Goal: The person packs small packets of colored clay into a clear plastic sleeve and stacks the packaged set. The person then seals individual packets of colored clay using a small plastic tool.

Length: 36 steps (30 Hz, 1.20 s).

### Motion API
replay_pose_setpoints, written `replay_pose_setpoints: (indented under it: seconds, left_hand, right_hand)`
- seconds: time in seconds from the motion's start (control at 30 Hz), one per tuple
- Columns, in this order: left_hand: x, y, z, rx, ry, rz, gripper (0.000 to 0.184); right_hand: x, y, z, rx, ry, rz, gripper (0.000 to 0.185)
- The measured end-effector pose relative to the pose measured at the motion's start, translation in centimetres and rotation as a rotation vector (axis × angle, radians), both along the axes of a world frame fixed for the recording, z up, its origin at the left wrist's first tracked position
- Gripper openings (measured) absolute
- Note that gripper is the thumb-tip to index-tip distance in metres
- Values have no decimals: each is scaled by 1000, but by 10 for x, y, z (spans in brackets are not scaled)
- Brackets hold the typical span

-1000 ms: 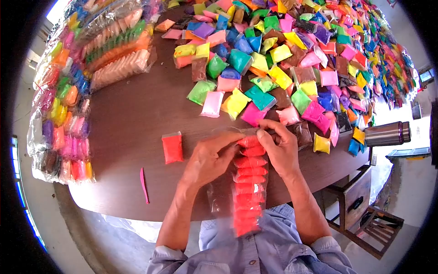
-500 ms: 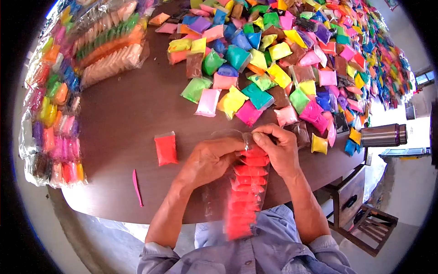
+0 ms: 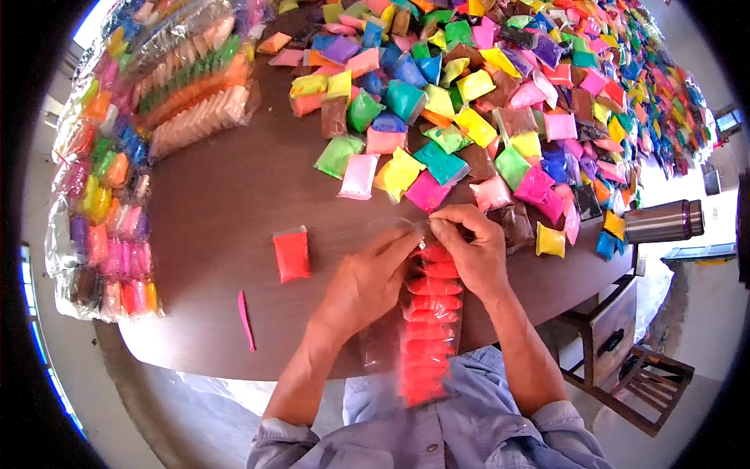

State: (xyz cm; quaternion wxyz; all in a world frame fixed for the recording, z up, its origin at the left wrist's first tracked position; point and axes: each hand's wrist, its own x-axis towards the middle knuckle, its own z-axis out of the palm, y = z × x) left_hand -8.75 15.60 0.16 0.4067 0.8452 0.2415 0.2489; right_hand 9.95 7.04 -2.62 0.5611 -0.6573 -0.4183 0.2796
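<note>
A long clear plastic bag (image 3: 428, 338) hangs between my hands, holding a column of several red packets stacked one under another. Its lower end reaches down past the table edge in front of my shirt. My right hand (image 3: 475, 248) pinches the top of the bag between thumb and forefinger. Fingers bent, my left hand (image 3: 366, 283) grips the bag's opening from the other side; its fingertips are partly hidden. A single red packet (image 3: 292, 255) lies flat on the table to the left of my left hand. Nearer the front edge is a thin pink plastic tool (image 3: 246, 320).
A large heap of small multicoloured packets (image 3: 441, 164) covers the table's back and right. Filled clear bags of packets (image 3: 199, 117) line the left side. A metal flask (image 3: 664, 222) lies by the right edge. A wooden chair (image 3: 637, 383) stands at lower right.
My left hand's fingers have risen slightly toward the bag's top, closer to my right hand. The bag hangs straighter. The whole view has shifted a little.
</note>
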Motion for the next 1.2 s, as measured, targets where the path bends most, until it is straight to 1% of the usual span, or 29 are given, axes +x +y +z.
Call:
replay_pose_setpoints:
  seconds: [0.07, 0.1, 0.17, 0.2, 0.23, 0.3, 0.33, 0.4, 0.53, 0.6, 0.63, 0.7, 0.73, 0.8, 0.83, 0.9, 0.93, 1.0, 1.03, 1.1, 1.13, 1.17, 1.2]
  left_hand:
    - [-8, -9, 10, 7, -14, 145, 29]
    - [-16, -10, 18, 22, 2, 142, 29]
    - [-39, -5, 35, -39, 67, 374, 30]
    - [-52, 4, 31, 116, 113, 460, 31]
    - [-66, 13, 27, 132, 125, 453, 31]
    - [-87, 31, 20, 212, 314, 614, 32]
    - [-92, 35, 18, 225, 319, 609, 32]
    - [-99, 40, 15, 281, 451, 634, 33]
    - [-102, 44, 8, 287, 419, 615, 34]
    - [-103, 46, 8, 160, 376, 591, 33]
    - [-105, 47, 6, 165, 376, 584, 33]
    - [-112, 48, 1, 4, 310, 570, 31]
    - [-114, 47, 3, 7, 311, 563, 31]
    - [-118, 45, 5, -140, 333, 578, 29]
    - [-119, 43, 6, -138, 334, 575, 29]
    - [-122, 39, 8, -300, 309, 571, 23]
    - [-124, 36, 11, -298, 309, 570, 23]
    - [-125, 31, 23, -443, 347, 590, 20]
    - [-124, 28, 27, -445, 346, 588, 20]
    - [-118, 17, 37, -389, 89, 571, 20]
    - [-112, 13, 45, -381, -22, 510, 29]
    - [-102, 9, 48, -383, -23, 515, 29]
    - [-89, 5, 50, -404, -98, 504, 31]
  right_hand:
    - [0, 0, -2, 25, -59, -21, 12]
    - [-1, -1, -2, 39, -42, -24, 12]
    - [0, -2, -2, 28, -53, -26, 13]
    - [-1, -1, -2, 69, -75, -33, 14]
    - [-2, -1, -2, 80, -59, -42, 14]
    - [-3, -2, -2, 74, -53, -44, 14]
    - [-2, -2, -5, 82, -66, -42, 14]
    - [-2, -2, -6, 77, -70, -55, 14]
    - [-3, -5, -1, 79, -57, -73, 13]
    - [-3, -5, -3, 93, -35, -92, 12]
    - [-4, -5, -3, 103, -16, -102, 12]
    - [-4, -5, -1, 117, -13, -117, 12]
    - [-5, -6, -1, 127, -11, -125, 12]
    - [-5, -5, -2, 143, -17, -137, 11]
    - [-5, -5, -2, 159, -24, -142, 11]
    - [-4, -6, -1, 156, -9, -136, 10]
    - [-4, -6, -1, 151, 5, -127, 10]
    - [-4, -6, -3, 164, -3, -139, 9]
    - [-4, -6, -4, 176, -13, -149, 9]
    - [-2, -6, -2, 179, -47, -148, 9]
    - [-2, -6, -1, 185, -80, -146, 9]
    - [-3, -5, -2, 183, -80, -141, 9]
    - [-3, -5, -2, 196, -107, -151, 9]
